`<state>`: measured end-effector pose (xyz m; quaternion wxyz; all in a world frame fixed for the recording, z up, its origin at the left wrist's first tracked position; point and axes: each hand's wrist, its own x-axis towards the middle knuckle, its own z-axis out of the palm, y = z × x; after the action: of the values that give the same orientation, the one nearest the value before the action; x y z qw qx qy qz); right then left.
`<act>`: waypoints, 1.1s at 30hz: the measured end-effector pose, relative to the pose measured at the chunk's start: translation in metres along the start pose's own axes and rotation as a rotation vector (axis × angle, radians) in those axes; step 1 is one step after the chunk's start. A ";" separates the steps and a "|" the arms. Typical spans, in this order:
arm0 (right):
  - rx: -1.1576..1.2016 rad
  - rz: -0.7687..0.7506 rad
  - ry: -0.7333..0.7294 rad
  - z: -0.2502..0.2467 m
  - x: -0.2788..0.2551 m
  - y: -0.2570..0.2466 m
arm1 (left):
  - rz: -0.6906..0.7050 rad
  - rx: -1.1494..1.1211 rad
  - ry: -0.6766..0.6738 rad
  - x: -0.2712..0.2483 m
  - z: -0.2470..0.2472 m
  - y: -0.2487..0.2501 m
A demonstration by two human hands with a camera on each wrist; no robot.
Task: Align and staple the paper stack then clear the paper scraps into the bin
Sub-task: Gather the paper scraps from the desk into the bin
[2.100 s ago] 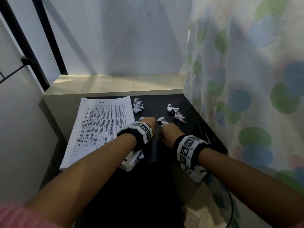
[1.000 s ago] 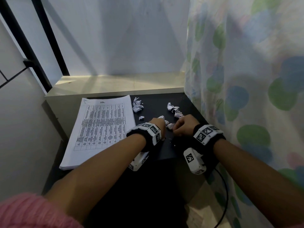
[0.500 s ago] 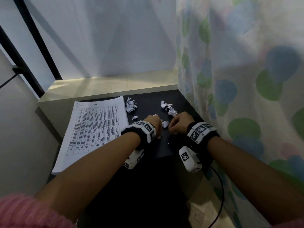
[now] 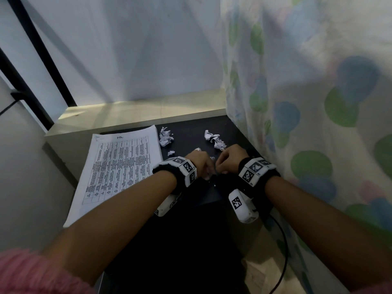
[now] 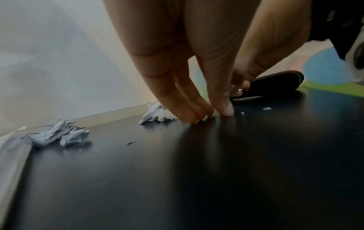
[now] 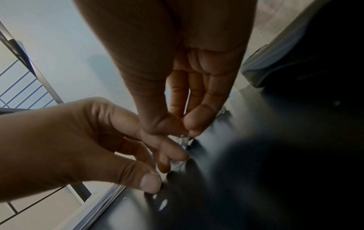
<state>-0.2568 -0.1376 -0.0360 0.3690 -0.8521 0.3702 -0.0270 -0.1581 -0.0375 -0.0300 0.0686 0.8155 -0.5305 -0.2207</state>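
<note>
Black table point(image 4: 191, 128), paper stack point(image 4: 118, 166) lengthwise away, top edge far.

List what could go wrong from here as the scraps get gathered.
1. The right hand pinches only a tiny scrap; it could slip back onto the dark table.
2. Small flecks by the left hand are easy to miss.
3. A careless sweep could push the crumpled scraps against the paper stack and skew it.
</note>
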 end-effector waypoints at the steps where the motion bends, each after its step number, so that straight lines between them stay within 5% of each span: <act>1: -0.004 0.007 0.000 -0.001 0.000 0.000 | 0.009 0.007 -0.005 0.000 -0.001 0.002; 22: 0.016 0.034 0.005 -0.002 0.001 0.001 | 0.007 0.124 -0.042 -0.001 -0.009 0.000; 33: -0.011 0.023 0.009 0.004 0.004 0.001 | -0.120 0.304 -0.052 0.000 0.000 0.018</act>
<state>-0.2537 -0.1387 -0.0405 0.3629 -0.8496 0.3818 -0.0248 -0.1731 -0.0447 -0.0238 -0.0824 0.8408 -0.5097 -0.1626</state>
